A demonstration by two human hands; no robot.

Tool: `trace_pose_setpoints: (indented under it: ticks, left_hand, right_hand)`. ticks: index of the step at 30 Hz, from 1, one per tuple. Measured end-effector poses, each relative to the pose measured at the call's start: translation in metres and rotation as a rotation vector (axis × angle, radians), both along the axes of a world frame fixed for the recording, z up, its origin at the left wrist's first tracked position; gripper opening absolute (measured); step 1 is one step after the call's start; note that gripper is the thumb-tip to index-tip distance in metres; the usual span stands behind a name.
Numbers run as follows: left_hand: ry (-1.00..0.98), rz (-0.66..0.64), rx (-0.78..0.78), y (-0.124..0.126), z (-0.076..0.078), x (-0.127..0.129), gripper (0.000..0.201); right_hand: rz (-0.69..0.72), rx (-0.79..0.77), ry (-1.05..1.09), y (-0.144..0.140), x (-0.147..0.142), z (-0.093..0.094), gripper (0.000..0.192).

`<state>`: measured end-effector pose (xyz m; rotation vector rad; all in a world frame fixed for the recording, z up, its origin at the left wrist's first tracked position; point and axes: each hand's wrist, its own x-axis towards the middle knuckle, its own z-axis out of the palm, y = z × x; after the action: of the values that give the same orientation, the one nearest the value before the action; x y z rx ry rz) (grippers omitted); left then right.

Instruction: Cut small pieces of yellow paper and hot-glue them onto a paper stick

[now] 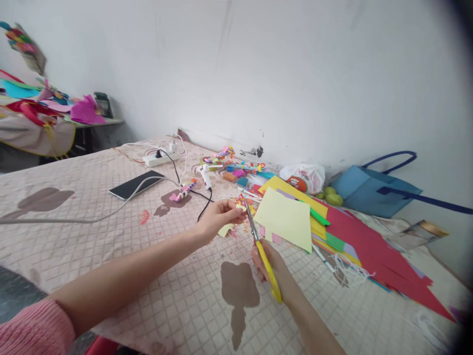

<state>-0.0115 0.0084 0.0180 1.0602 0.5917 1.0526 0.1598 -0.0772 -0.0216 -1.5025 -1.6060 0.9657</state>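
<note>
Mid-cut: left hand (pixel 218 217) pinched shut on a small pale-yellow paper scrap (pixel 226 229) held over the bench (pixel 111 246), right hand (pixel 269 268) closed round yellow-handled scissors (pixel 263 254), blades at the scrap; snippets already scattered, coloured sheets (pixel 288 217) uncut alongside.

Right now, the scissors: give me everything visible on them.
The scissors have yellow handles that look plastic and slim grey metal blades. The right hand grips the handles, so the loops are mostly hidden. The blades point up and away, tips at a small pale-yellow paper scrap pinched by the left hand. Whether the blades are parted is too fine to tell. They are held above the patterned bedsheet, beside a pale-yellow sheet.
</note>
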Motion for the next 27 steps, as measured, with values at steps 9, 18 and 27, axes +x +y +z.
trace_pose_setpoints:
  ticks: [9, 18, 27]
  left_hand:
    - [0.02, 0.016, -0.001, 0.0003, -0.0024, 0.0006, 0.027]
    - [0.01, 0.017, -0.002, 0.0001, -0.0038, 0.0011, 0.027]
    - [0.014, 0.02, -0.008, 0.0, -0.0022, 0.0012, 0.028]
  right_hand:
    - [-0.014, 0.022, -0.027, -0.0015, -0.0019, 0.004, 0.031]
    - [-0.03, 0.077, -0.058, 0.0018, 0.0007, -0.0027, 0.029]
    - [-0.02, 0.011, 0.008, -0.0017, -0.0016, 0.0009, 0.033]
